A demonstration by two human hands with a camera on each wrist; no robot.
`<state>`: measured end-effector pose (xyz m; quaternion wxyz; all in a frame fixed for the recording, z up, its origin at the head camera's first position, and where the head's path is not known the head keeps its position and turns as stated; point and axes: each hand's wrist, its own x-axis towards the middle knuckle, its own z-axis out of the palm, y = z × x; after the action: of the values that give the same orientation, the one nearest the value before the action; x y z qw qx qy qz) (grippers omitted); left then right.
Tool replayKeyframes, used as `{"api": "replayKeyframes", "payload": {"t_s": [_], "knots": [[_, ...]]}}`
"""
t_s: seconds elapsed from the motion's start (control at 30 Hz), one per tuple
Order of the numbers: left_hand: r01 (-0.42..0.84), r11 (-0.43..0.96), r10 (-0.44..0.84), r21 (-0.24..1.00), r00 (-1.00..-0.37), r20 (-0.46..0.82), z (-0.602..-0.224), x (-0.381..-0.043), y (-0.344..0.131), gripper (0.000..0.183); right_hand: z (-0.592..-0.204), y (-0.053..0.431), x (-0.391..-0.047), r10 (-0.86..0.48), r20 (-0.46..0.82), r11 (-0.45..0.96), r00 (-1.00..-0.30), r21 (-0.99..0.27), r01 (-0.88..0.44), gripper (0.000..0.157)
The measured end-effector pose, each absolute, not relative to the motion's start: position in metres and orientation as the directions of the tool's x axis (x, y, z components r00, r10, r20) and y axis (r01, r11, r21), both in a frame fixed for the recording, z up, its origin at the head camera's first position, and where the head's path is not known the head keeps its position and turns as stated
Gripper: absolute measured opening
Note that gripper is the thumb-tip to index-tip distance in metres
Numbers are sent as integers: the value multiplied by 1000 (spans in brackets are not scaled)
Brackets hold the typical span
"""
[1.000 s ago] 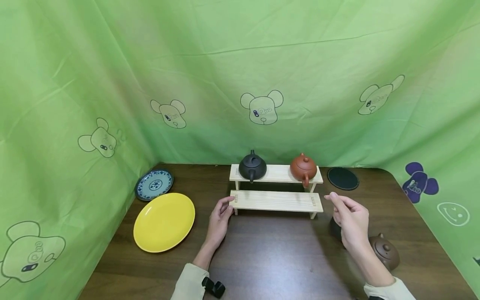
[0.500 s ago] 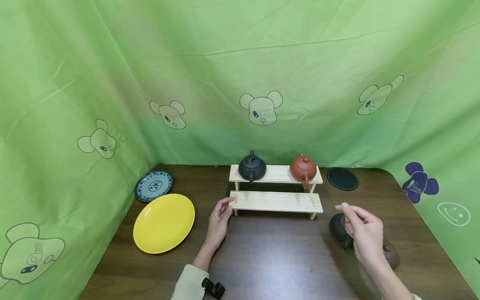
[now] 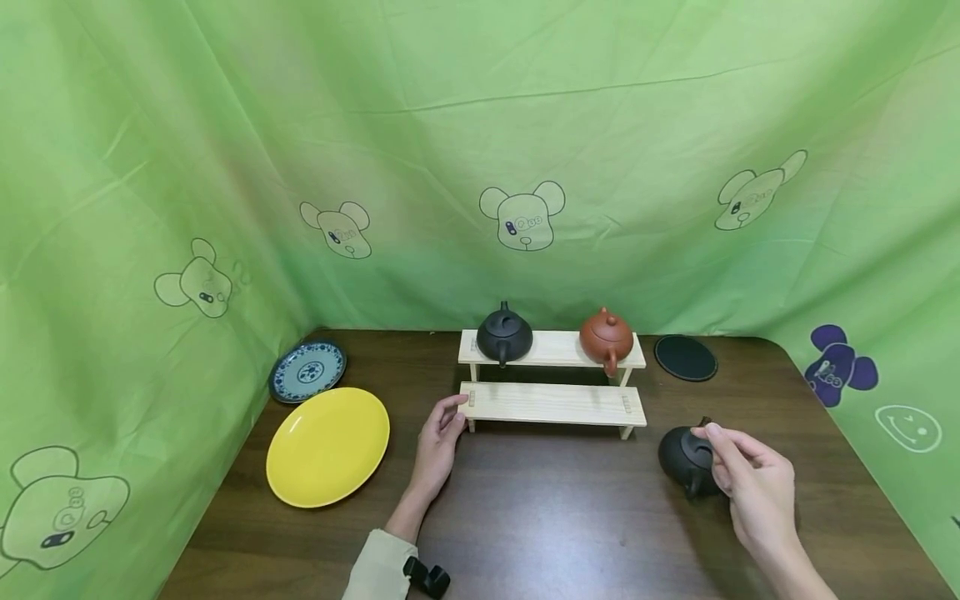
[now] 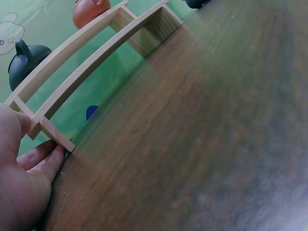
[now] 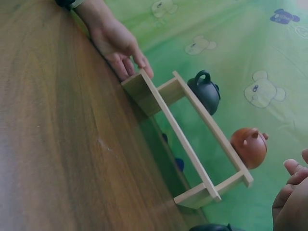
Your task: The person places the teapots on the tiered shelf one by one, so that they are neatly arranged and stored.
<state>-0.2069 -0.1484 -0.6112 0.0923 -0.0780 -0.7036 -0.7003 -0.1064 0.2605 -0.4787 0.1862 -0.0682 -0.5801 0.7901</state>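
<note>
My left hand (image 3: 437, 442) grips the left end of a pale two-tier wooden stand (image 3: 551, 403), thumb on the lower shelf's top and fingers by its leg (image 4: 57, 134). On the upper shelf sit a black teapot (image 3: 504, 335) and a reddish-brown teapot (image 3: 606, 335). Another black teapot (image 3: 678, 458) stands on the table at right. Over its right side hovers my right hand (image 3: 761, 483), fingers loosely bent, thumb and forefinger close together and nothing held. In the right wrist view that teapot shows as a dark edge (image 5: 211, 227) at the bottom, apart from the fingers (image 5: 284, 195).
A yellow plate (image 3: 327, 447) lies at the left, with a blue patterned plate (image 3: 309, 371) behind it. A dark round coaster (image 3: 686, 357) lies right of the stand. A green printed cloth (image 3: 420, 108) encloses the brown wooden table (image 3: 555, 508).
My right hand has moved right and toward me, uncovering the black teapot's left side and hiding a brown teapot seen earlier. My left hand has stayed at the stand.
</note>
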Motion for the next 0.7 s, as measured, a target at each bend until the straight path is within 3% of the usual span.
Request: {"api": "replayKeyframes", "payload": {"t_s": [0.27, 0.53, 0.7], "knots": [[267, 6, -13, 964, -964, 267, -608, -204, -148, 26, -485, 274, -93, 398, 102, -258, -912, -941, -218, 27], [172, -14, -28, 985, -985, 171, -617, -211, -149, 29, -493, 294, -76, 400, 79, -211, -913, -962, -176, 24], [197, -4, -25, 980, -980, 197, -610, -207, -147, 28, -498, 308, -67, 397, 44, -212, -917, -968, -138, 27]]}}
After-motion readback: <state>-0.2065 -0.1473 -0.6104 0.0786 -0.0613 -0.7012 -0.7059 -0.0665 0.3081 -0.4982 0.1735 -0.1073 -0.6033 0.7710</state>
